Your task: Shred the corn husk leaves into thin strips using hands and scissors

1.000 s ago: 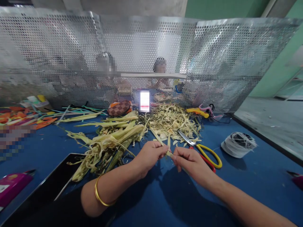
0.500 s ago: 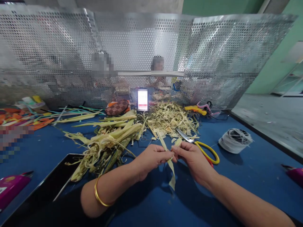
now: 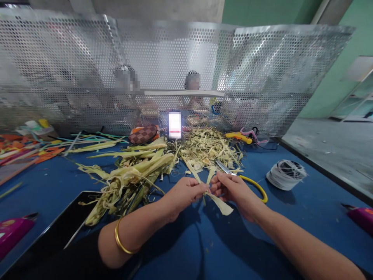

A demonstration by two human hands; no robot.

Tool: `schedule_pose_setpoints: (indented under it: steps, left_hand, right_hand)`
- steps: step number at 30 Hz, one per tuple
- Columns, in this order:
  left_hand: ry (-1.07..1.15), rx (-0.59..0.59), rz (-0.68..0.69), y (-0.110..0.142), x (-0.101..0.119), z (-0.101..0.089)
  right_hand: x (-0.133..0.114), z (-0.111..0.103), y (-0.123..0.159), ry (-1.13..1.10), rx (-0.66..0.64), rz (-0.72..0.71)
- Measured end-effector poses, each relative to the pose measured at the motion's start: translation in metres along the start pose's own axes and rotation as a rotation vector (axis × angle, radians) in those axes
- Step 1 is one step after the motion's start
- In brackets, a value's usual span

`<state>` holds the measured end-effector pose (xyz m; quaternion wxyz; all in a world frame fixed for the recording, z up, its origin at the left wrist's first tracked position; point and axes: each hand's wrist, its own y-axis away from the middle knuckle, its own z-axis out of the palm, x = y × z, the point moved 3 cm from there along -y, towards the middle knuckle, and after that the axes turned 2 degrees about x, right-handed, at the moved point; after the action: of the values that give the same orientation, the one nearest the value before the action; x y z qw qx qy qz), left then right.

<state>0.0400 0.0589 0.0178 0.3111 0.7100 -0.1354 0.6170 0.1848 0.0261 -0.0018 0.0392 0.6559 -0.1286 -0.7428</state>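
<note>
My left hand (image 3: 186, 194) pinches pale green corn husk strips (image 3: 221, 204) between thumb and fingers, where the strips cross. One end fans out to the lower right, and other ends point up and away. Just right of it, my right hand (image 3: 233, 192) has loosely curled fingers close to the strips, with the thumb apart and nothing seen gripped. Behind the right hand lie scissors (image 3: 250, 181) with yellow handles, partly covered by it. A heap of husk shreds (image 3: 210, 149) sits beyond both hands, and a bundle of dried corn husks (image 3: 134, 175) lies to the left.
A roll of white cord (image 3: 285, 175) stands at the right. A dark tablet-like slab (image 3: 61, 221) lies at the left near a purple tool (image 3: 17, 233). Farther back are a lit phone (image 3: 175, 124), a yellow glue gun (image 3: 239, 136) and a perforated metal screen (image 3: 175, 58).
The husk's loose end has swung from hanging downward to spreading right. My right hand's fingers have loosened from the strips, while my left hand keeps its pinch.
</note>
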Motion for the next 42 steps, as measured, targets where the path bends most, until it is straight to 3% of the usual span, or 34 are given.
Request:
schedule_pose_setpoints:
  steps: [3,5,12,14,18,22,26,28,32,35,42]
  left_hand:
    - [0.023,0.018,0.024,-0.002,0.001,-0.003]
    - [0.038,0.013,0.029,-0.003,0.001,-0.004]
    - [-0.085,0.013,0.130,-0.004,0.002,-0.006]
    - [-0.140,0.023,0.156,-0.005,0.004,-0.008]
    - [-0.181,0.078,0.171,-0.005,0.008,-0.013]
    - [-0.147,0.033,0.162,-0.003,0.011,-0.013]
    - [-0.145,-0.115,0.154,0.002,0.010,-0.005]
    - [-0.205,-0.175,0.144,0.005,0.007,0.001]
    - [-0.353,-0.233,0.175,0.009,0.003,0.009]
    - [-0.408,-0.236,0.168,0.009,0.002,0.011]
    - [-0.364,-0.212,0.213,0.008,-0.005,0.016]
  right_hand:
    - [-0.004,0.005,0.010,0.122,-0.206,0.151]
    - [-0.004,0.009,0.015,0.155,-0.277,0.184]
    - [0.009,0.019,0.018,0.048,-0.264,0.156]
    - [0.010,0.019,0.016,0.130,-0.222,0.047]
    - [-0.001,0.018,0.020,0.491,-0.135,-0.374]
    - [-0.013,0.017,0.030,0.828,-0.141,-0.617]
    - [-0.028,0.007,0.034,0.917,0.181,-0.905]
    - [-0.029,0.004,0.031,0.893,0.274,-0.950]
    - [-0.020,0.010,0.023,0.783,0.107,-0.822]
    - [-0.019,0.013,0.022,0.666,0.107,-0.731]
    - [-0.020,0.021,0.033,0.623,0.250,-0.868]
